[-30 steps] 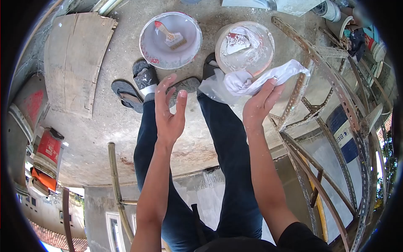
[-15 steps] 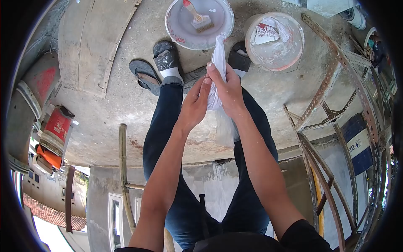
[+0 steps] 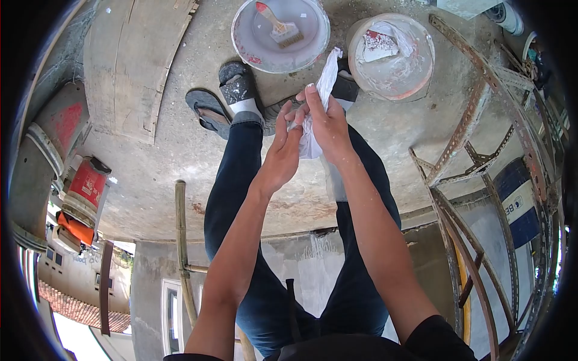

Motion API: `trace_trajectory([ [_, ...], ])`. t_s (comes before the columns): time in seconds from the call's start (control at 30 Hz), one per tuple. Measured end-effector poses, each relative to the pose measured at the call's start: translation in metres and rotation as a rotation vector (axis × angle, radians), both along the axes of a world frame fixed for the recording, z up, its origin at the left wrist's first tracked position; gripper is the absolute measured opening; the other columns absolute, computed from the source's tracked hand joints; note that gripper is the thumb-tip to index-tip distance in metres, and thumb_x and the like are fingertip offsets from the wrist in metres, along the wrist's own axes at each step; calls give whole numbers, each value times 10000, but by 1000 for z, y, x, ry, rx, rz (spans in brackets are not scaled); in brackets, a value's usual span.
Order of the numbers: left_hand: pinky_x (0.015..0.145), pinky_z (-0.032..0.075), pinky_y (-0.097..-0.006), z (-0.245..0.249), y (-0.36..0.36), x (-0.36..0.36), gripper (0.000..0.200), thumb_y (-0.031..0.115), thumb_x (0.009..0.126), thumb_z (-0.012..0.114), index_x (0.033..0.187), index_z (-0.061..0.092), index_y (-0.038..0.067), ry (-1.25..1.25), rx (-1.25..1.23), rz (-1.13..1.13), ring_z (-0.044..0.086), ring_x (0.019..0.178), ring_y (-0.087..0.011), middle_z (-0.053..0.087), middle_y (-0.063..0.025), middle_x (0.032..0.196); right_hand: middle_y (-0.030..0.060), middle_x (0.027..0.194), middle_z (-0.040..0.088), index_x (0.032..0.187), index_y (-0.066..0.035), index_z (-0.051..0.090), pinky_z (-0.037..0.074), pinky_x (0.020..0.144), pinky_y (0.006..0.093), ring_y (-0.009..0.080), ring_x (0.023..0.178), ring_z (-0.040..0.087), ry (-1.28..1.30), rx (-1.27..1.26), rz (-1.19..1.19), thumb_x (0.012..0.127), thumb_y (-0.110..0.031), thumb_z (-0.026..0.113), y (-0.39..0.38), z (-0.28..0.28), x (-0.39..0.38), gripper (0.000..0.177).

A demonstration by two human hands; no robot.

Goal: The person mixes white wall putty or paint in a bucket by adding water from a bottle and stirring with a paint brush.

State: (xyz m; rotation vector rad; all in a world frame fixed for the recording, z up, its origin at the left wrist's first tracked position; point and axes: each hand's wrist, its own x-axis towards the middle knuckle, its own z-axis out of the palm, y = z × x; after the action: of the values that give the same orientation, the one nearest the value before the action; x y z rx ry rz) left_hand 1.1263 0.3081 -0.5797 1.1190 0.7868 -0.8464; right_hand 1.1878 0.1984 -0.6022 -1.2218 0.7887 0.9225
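A crumpled, twisted white plastic bag (image 3: 327, 78) is held between my hands, low in front of my legs. My right hand (image 3: 330, 129) is closed around it, with the thumb pointing up along its side. My left hand (image 3: 283, 147) has its fingers curled loosely, and a bit of white shows between thumb and fingers. One narrow end of the bag sticks up past my right hand, and a bunched part hangs below. Beyond the hands stands a white basin (image 3: 247, 45) with a wide paintbrush (image 3: 283, 30) in it.
To the right of the basin stands a whitish bucket (image 3: 421, 78) with a red-and-white piece inside. A loose sandal (image 3: 208, 113) lies by my left foot. Rusty metal frames (image 3: 469, 132) stand at right, a wooden board (image 3: 129, 66) at upper left, a bamboo pole (image 3: 180, 228) at lower left.
The bag's upper end has tilted to the right. My left fingers have loosened and spread a little, and the hands have come slightly apart. The view has shifted slightly.
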Motion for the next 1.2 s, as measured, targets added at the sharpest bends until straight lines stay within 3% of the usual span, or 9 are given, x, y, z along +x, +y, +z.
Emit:
trace_trajectory([
  [0.17, 1062, 328, -344, 6, 10, 12, 613, 306, 1000, 333, 1510, 89, 70, 177, -282, 178, 412, 1271, -214, 377, -132, 1383, 11, 642, 485, 910, -14, 525, 447, 592, 256, 105, 606, 530, 10, 65, 62, 982, -468, 456, 0, -4, 4, 465],
  [0.27, 1090, 294, -372, 10, 27, 20, 674, 349, 980, 366, 1506, 69, 49, 156, -205, 144, 380, 1315, -240, 365, -148, 1424, 6, 637, 471, 892, -31, 517, 443, 577, 258, 109, 566, 501, 60, 136, 64, 981, -471, 454, 3, -1, 16, 454],
  [0.4, 1118, 251, -402, 41, 39, 37, 654, 403, 993, 366, 1475, 196, -5, 36, 223, 146, 306, 1378, -280, 306, -217, 1482, 8, 640, 480, 880, -54, 512, 433, 550, 262, 100, 561, 497, 232, 210, 54, 979, -459, 467, 7, 6, 34, 420],
  [0.53, 1116, 261, -398, 77, 42, 63, 597, 402, 1005, 399, 1413, 348, -31, 44, 332, -31, 375, 1340, -270, 448, -200, 1394, -7, 633, 482, 892, -86, 496, 421, 517, 261, 101, 527, 474, 195, 271, 274, 962, -460, 507, 15, 24, 59, 381],
  [0.67, 916, 423, -356, 25, 31, 70, 523, 404, 1016, 380, 1304, 485, -20, -11, -70, 379, 539, 993, -169, 581, -86, 1066, -2, 668, 528, 984, -55, 559, 414, 528, 273, 85, 567, 493, 118, 258, 547, 982, -394, 484, 3, 40, 86, 347],
  [0.77, 850, 430, -333, 20, 30, 92, 459, 391, 1010, 413, 1249, 538, 20, -73, -262, 262, 538, 930, -142, 580, -51, 1007, 14, 703, 561, 1051, -38, 566, 413, 563, 272, 83, 615, 513, 102, 177, 762, 979, -353, 495, -7, 42, 103, 331],
  [0.87, 822, 435, -299, 20, 11, 103, 396, 367, 999, 463, 1193, 565, 37, -7, -214, 281, 541, 929, -126, 583, -57, 996, 44, 754, 598, 1108, -6, 555, 433, 598, 273, 101, 664, 552, 44, 71, 860, 975, -290, 484, -12, 45, 111, 321],
  [1.0, 831, 441, -270, 1, -33, 102, 357, 335, 994, 490, 1170, 540, 29, -75, -139, 588, 538, 948, -103, 565, -54, 1030, 167, 822, 646, 1131, 67, 539, 480, 686, 375, 256, 747, 629, -273, -52, 944, 914, -201, 489, -21, 33, 109, 348],
  [1.2, 853, 418, -260, -33, -52, 113, 352, 336, 1026, 400, 1138, 531, 29, -410, -178, 456, 519, 947, -97, 559, -48, 1010, 285, 870, 649, 985, 100, 614, 500, 721, 439, 396, 827, 655, -498, -392, 1171, 849, -178, 512, -36, 36, 123, 326],
])
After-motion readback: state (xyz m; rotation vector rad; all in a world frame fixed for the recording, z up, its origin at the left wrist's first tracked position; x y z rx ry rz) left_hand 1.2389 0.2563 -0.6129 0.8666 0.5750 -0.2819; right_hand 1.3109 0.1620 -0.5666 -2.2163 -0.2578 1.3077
